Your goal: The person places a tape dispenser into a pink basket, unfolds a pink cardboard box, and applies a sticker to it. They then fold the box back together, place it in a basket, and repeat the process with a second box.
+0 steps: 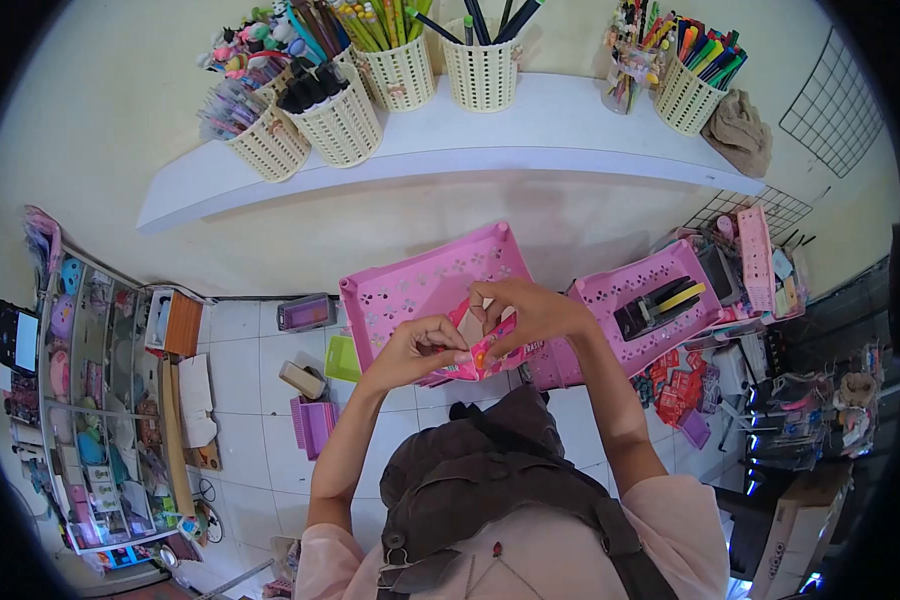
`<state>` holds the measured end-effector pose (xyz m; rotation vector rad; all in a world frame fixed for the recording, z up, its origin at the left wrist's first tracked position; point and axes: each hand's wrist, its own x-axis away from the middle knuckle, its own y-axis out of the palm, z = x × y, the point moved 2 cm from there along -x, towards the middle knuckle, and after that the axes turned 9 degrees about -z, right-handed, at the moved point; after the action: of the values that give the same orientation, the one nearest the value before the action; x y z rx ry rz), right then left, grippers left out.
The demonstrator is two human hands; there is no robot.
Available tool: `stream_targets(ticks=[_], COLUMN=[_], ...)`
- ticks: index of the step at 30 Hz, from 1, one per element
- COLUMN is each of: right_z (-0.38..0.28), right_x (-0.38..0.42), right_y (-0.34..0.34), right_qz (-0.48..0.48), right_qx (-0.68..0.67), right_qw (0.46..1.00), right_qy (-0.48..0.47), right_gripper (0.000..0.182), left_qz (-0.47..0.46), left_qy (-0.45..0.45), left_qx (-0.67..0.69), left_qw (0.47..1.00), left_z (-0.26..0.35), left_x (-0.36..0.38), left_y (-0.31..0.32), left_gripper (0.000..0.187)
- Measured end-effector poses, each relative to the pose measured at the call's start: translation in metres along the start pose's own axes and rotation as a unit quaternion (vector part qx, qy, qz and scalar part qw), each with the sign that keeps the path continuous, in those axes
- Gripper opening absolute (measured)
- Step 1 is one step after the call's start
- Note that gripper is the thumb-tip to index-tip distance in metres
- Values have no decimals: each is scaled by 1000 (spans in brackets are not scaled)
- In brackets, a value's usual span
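Both hands meet in front of me over a small pink and red packet (475,345). My left hand (415,350) pinches its left side. My right hand (530,312) grips its top and right edge with bent fingers. Just behind the hands an empty pink perforated tray (410,285) sits tilted. Part of the packet is hidden under my fingers.
A second pink tray (610,292) with dark and yellow items lies to the right beside red packets (675,385). A white shelf (530,130) above carries woven cups of pens and pencils. A glass display case (95,400) stands at the left; small boxes lie on the tiled floor.
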<state>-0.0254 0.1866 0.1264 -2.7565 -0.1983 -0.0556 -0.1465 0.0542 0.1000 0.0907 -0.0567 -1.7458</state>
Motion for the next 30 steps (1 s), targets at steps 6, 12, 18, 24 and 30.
stream_targets(ticks=[6,12,18,24,30], right_z=[-5,-8,5,54,86], right_x=[2,3,18,121,190], right_y=[4,-2,2,41,57], right_qz=[45,63,366,688,793], right_qx=[70,102,218,8,-231], right_qw=[993,991,903,721,559], right_qy=[-79,-62,-57,75,77], right_gripper=[37,38,34,20,17], left_qz=[30,66,115,190,149], left_qy=[12,51,148,125,33], left_qx=[-39,-191,-397,-517,-485], left_qw=[999,978,899,825,861], left_z=[6,18,18,-48,-68], left_x=[-1,-1,-16,-36,-51], left_y=[6,2,5,19,28], left_gripper=[14,13,15,19,20])
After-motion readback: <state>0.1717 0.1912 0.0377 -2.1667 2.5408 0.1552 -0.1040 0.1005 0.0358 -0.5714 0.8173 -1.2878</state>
